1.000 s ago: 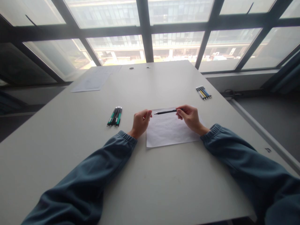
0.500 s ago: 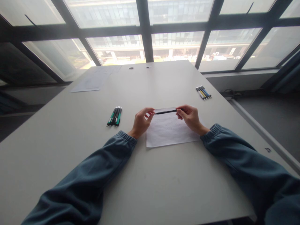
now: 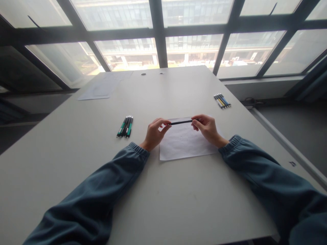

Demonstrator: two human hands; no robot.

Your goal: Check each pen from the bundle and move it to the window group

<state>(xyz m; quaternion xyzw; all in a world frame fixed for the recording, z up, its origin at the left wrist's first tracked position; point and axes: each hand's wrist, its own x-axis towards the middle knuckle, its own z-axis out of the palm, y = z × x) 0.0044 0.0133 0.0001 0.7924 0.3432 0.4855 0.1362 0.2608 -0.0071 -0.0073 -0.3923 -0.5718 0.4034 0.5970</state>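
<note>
We hold a black pen (image 3: 182, 122) level between both hands above the white sheet (image 3: 185, 143) at the table's (image 3: 76, 153) centre. Our left hand (image 3: 155, 132) pinches its tip end; our right hand (image 3: 208, 128) grips the other. Green pens (image 3: 125, 126) lie toward the left edge, yellow and blue pens (image 3: 222, 100) near the right edge.
</note>
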